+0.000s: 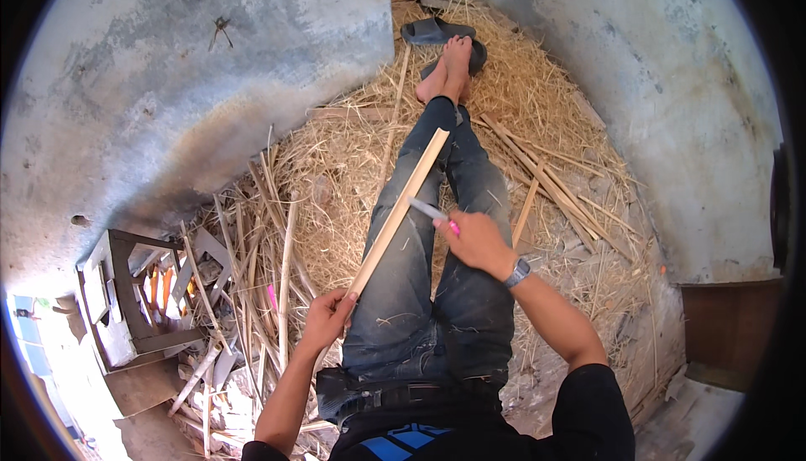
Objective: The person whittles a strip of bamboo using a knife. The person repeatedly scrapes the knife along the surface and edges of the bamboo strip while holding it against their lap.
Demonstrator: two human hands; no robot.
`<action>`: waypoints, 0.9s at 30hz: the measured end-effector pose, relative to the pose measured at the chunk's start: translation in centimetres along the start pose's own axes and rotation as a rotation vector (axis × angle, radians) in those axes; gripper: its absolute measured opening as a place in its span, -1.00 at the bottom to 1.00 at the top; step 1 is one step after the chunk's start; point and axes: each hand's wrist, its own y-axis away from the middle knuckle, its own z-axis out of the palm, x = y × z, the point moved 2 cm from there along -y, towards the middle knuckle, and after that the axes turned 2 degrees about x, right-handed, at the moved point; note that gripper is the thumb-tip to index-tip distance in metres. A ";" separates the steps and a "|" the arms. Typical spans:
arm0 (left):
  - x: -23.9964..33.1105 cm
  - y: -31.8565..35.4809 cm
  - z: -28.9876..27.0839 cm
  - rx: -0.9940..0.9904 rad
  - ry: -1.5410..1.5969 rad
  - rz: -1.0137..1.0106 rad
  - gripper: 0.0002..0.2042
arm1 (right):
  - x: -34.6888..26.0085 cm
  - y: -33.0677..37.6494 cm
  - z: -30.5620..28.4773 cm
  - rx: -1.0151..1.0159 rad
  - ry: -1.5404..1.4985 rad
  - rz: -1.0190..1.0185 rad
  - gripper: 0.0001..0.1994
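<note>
A long pale strip of split bamboo [395,219] slants across my legs, from my left thigh up toward my shins. My left hand [327,318] is closed round its lower end. My right hand [477,241], with a watch on the wrist, grips a knife [428,208] that has a pink handle, mostly covered by my fingers. The blade points left, and its tip is at or very near the strip's right edge, about halfway along; whether it touches I cannot tell. Small shavings lie on my jeans [395,293].
Straw and shavings [520,66] cover the floor round my bare feet and dark sandals [428,31]. Several split strips [562,192] lie at right; more poles [287,268] lean at left beside a broken dark frame [126,293]. Worn plaster walls [210,58] stand on both sides.
</note>
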 end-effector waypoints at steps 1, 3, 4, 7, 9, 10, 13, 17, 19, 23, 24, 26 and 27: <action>0.4 -0.2 0.1 0.004 0.003 0.012 -0.67 | -0.7 0.5 0.4 -0.018 0.015 -0.018 -0.46; 1.3 -0.5 0.3 -0.001 0.013 0.012 -0.67 | -1.8 1.6 1.0 -0.061 0.019 -0.057 -0.47; 1.8 -0.6 0.4 -0.010 0.020 0.001 -0.67 | -2.2 2.2 1.1 -0.086 0.008 -0.077 -0.48; 1.9 -1.2 0.4 -0.044 0.034 0.013 -0.67 | -2.8 2.9 1.6 -0.175 -0.032 -0.159 -0.49; 2.2 -1.3 0.7 -0.057 0.048 0.011 -0.68 | -2.6 3.3 2.2 -0.194 -0.067 -0.194 -0.50; 2.6 -1.3 1.2 -0.056 0.059 -0.002 -0.68 | -2.2 3.5 2.4 -0.181 -0.082 -0.182 -0.50; 3.0 -1.4 1.6 -0.056 0.053 -0.017 -0.68 | -2.0 3.6 2.6 -0.153 -0.119 -0.153 -0.50; 2.3 -1.6 1.5 -0.057 0.067 -0.021 -0.68 | -3.2 3.8 1.8 0.003 -0.174 -0.201 -0.49; 2.5 -1.5 1.7 -0.047 0.062 -0.014 -0.68 | -3.7 4.2 2.3 0.069 -0.131 -0.224 -0.49; 2.6 -1.6 1.8 -0.049 0.056 0.003 -0.69 | -3.6 4.3 3.9 -0.009 0.003 -0.166 -0.50; 2.7 -1.5 1.8 -0.049 0.051 0.006 -0.71 | -3.6 4.3 4.1 -0.045 0.005 -0.143 -0.51; 3.0 -1.4 1.9 -0.051 0.042 0.011 -0.74 | -3.7 4.4 4.2 -0.019 -0.061 -0.157 -0.50; 3.0 -1.4 1.9 -0.055 0.050 0.006 -0.74 | -3.8 4.3 4.0 -0.002 -0.093 -0.165 -0.49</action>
